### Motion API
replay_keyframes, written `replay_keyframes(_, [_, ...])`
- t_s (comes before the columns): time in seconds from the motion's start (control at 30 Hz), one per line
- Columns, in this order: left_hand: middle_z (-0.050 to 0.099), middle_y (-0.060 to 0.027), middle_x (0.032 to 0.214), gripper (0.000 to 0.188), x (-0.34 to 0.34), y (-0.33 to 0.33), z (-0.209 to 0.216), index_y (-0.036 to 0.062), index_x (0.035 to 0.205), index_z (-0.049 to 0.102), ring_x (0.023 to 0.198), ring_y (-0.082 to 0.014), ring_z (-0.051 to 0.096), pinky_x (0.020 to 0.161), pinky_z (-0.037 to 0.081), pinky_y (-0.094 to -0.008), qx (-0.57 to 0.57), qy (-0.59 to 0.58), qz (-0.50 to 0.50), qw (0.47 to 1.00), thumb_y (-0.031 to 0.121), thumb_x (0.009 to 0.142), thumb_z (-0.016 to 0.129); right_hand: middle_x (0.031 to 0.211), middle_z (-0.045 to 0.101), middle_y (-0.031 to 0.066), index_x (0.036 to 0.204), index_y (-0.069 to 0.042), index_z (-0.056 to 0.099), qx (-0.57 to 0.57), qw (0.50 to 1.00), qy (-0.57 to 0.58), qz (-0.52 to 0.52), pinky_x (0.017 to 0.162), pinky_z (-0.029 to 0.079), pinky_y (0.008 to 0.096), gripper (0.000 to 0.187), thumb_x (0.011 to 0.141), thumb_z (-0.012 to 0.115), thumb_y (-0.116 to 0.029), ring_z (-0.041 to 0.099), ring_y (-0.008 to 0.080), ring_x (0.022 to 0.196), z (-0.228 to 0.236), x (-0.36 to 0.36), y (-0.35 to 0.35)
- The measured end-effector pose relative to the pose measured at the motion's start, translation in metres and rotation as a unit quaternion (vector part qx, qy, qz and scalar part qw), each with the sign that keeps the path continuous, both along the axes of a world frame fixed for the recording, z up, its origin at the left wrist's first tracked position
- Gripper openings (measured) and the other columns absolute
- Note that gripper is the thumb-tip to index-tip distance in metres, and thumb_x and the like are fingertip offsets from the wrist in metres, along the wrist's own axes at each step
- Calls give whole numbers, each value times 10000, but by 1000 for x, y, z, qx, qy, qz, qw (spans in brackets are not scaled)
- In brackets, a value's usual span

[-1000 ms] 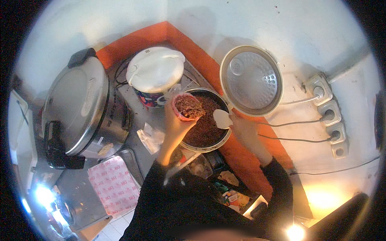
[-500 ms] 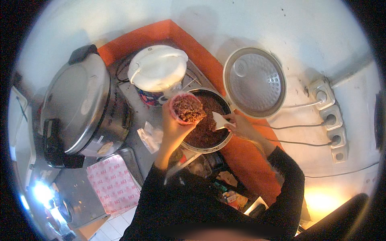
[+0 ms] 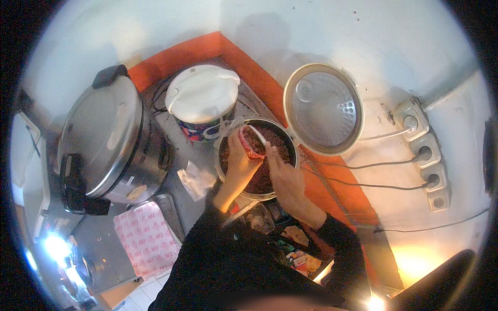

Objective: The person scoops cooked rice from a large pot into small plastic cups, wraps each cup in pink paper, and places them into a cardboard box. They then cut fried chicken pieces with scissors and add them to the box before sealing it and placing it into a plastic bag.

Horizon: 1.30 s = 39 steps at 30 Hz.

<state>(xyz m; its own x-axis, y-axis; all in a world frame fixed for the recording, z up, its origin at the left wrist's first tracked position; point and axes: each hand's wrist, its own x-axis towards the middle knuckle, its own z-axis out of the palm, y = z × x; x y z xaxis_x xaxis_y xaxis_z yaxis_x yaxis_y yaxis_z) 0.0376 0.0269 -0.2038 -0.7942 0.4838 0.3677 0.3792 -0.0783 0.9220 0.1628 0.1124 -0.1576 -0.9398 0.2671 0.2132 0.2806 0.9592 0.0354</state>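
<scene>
Clasping a filled pink cup (image 3: pixel 251 150) in clamped fingers of the left hand (image 3: pixel 240 159) over the open pot (image 3: pixel 265 197), presumably to catch spills, and pinching a white paddle (image 3: pixel 261 135) in the right hand (image 3: pixel 287 180) at the cup's two o'clock, with lid (image 3: pixel 324 114) open toward two o'clock.

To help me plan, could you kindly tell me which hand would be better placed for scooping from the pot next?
Probably the right hand: it holds the white paddle at the pink container, above the open pot. The left hand is occupied gripping that container.
</scene>
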Motion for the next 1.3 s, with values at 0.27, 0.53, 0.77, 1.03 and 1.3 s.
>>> replay_keyframes(0.27, [409, -216, 1186, 825, -6, 8, 7, -12, 1289, 338, 1127, -412, 439, 957, 391, -450, -41, 105, 37, 993, 87, 620, 810, 1273, 547, 187, 1451, -65, 286, -70, 996, -5, 64, 600, 511, 389, 773, 722, 513, 62, 615, 308, 671, 7, 2, -6])
replay_keyframes(0.53, [403, -241, 1219, 772, -17, 7, -32, -22, 1287, 323, 1174, -438, 417, 961, 391, -461, -9, 48, 56, 997, 122, 676, 773, 1263, 551, 205, 1469, -58, 237, -138, 989, -34, 31, 621, 504, 399, 764, 755, 492, 39, 621, 307, 687, 27, 11, 1])
replay_keyframes(0.77, [403, -246, 1219, 673, 0, 15, 1, -34, 1286, 317, 1167, -440, 417, 979, 374, -467, -29, 198, 122, 972, 125, 754, 698, 1346, 493, 188, 1484, -95, 197, -144, 985, 66, 75, 567, 548, 411, 761, 791, 503, -21, 631, 305, 661, -13, -4, -8])
replay_keyframes(1.03, [493, -162, 1189, 776, 5, 13, -3, 7, 1291, 328, 1132, -346, 477, 1038, 323, -418, -27, 148, 145, 978, 224, 703, 785, 1236, 546, 265, 1477, -76, 233, -173, 981, 82, 25, 650, 517, 432, 721, 804, 459, 53, 639, 359, 710, -26, -4, -2])
replay_keyframes(1.3, [458, -132, 1265, 926, 13, -55, 28, 24, 1311, 329, 1194, -249, 477, 1022, 389, -384, 86, 45, 81, 992, 175, 591, 892, 1293, 527, 230, 1434, -134, 361, -149, 982, 92, 76, 968, 399, 471, 489, 954, 433, -197, 584, 348, 1067, 1, -34, 33])
